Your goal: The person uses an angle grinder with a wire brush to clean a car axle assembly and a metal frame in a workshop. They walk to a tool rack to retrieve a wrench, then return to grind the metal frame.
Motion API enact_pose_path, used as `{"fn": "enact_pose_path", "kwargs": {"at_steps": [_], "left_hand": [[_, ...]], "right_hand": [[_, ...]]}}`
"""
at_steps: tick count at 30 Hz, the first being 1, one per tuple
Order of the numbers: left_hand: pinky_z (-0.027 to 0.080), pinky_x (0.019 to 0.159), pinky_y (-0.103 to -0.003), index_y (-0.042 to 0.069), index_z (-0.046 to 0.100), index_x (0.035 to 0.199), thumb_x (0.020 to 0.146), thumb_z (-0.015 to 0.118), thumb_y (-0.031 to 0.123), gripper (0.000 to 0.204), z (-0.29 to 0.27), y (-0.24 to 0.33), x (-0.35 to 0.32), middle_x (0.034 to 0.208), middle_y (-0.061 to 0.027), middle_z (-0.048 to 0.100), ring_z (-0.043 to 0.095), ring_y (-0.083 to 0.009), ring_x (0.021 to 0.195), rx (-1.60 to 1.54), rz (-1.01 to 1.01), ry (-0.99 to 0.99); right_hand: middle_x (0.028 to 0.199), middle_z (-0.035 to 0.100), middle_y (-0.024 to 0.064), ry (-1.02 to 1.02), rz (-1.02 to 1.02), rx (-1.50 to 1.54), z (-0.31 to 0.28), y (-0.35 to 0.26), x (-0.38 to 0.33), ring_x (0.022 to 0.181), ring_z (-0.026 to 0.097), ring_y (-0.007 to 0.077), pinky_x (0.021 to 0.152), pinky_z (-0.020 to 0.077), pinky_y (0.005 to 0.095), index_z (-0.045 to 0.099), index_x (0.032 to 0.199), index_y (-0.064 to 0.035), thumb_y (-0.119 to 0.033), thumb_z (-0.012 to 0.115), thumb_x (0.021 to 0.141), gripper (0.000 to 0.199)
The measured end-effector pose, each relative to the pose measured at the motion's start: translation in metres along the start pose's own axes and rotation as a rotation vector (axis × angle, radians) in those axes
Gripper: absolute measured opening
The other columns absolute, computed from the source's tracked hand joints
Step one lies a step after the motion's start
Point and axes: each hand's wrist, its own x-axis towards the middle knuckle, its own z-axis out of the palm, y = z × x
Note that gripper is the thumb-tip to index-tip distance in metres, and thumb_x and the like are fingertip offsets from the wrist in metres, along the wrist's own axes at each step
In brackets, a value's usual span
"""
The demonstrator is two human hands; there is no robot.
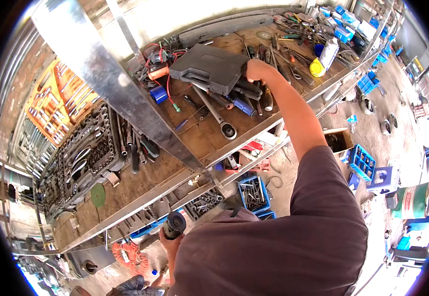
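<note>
My right hand (260, 72) reaches across the wooden workbench (199, 135). Its fingers are curled at the right end of a black plastic tool case (209, 66), which lies tilted on top of other tools. Just below that hand are dark handles and a blue-handled tool (244, 106). A large ratchet wrench (219, 118) sticks out from under the case toward the bench's front edge. Down by my side, below the bench edge, my left hand (170, 242) is wrapped round what looks like an angle grinder (175, 224), its dark round head upward.
A metal post (111, 74) rises slanting before the bench. Left of it lie a socket set (84, 163) and an orange tool tray (59, 101). Hand tools and a spray can (329, 53) crowd the far right. Blue crates (254, 192) and a coiled orange hose (129, 257) are lower down.
</note>
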Motion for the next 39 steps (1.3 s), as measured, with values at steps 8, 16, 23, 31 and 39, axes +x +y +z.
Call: {"fn": "enact_pose_path", "kwargs": {"at_steps": [8, 16, 23, 31, 39], "left_hand": [[0.050, 0.102, -0.036, -0.006, 0.052, 0.146, 0.053, 0.097, 0.010, 0.105, -0.009, 0.013, 0.007, 0.127, -0.0105, 0.064, 0.061, -0.0218, 0.112, -0.110, -0.048, -0.094], [0.050, 0.101, -0.036, -0.007, 0.050, 0.147, 0.053, 0.098, 0.010, 0.107, -0.008, -0.004, 0.015, 0.129, -0.0105, 0.063, 0.061, -0.0223, 0.114, -0.162, -0.049, -0.137], [0.050, 0.101, -0.037, -0.006, 0.049, 0.150, 0.053, 0.100, 0.014, 0.112, -0.007, -0.016, 0.021, 0.131, -0.0109, 0.063, 0.062, -0.0231, 0.115, -0.204, -0.084, -0.168], [0.055, 0.092, -0.036, 0.001, 0.059, 0.137, 0.055, 0.092, 0.005, 0.088, -0.002, 0.006, 0.016, 0.124, -0.0089, 0.066, 0.067, -0.0224, 0.108, -0.264, -0.067, -0.220], [0.053, 0.101, -0.037, 0.000, 0.055, 0.146, 0.055, 0.100, 0.016, 0.102, -0.030, -0.006, -0.004, 0.125, -0.0119, 0.071, 0.066, -0.0220, 0.113, -0.164, -0.111, 0.120]], "right_hand": [[0.095, 0.070, 0.0127, 0.128, 0.153, 1.123, -0.003, 0.044, -0.051, 0.084, 0.069, 0.0274, 0.073, 0.0541, 0.0386, 0.068, 0.099, 0.0023, 0.005, 0.082, 0.075, 0.027], [0.110, 0.073, 0.0106, 0.142, 0.040, 1.698, -0.011, 0.075, -0.106, 0.104, 0.068, 0.0232, 0.101, 0.0527, 0.0388, 0.071, 0.110, 0.0018, 0.001, 0.073, 0.093, 0.017], [0.111, 0.071, 0.0084, 0.093, 0.002, 1.672, -0.005, 0.078, -0.107, 0.108, 0.067, 0.0232, 0.102, 0.0514, 0.0409, 0.071, 0.111, -0.0004, -0.001, 0.075, 0.093, 0.018], [0.103, 0.069, 0.0048, 0.224, 0.102, 1.633, -0.002, 0.062, -0.113, 0.094, 0.066, 0.0182, 0.085, 0.0549, 0.0310, 0.070, 0.108, -0.0096, -0.010, 0.077, 0.090, 0.019], [0.089, 0.062, 0.0008, -0.060, -0.712, 1.481, 0.044, -0.090, -0.274, 0.080, 0.057, 0.0111, 0.070, 0.0470, 0.0280, 0.068, 0.116, -0.0044, -0.012, 0.077, 0.094, 0.025]]}}
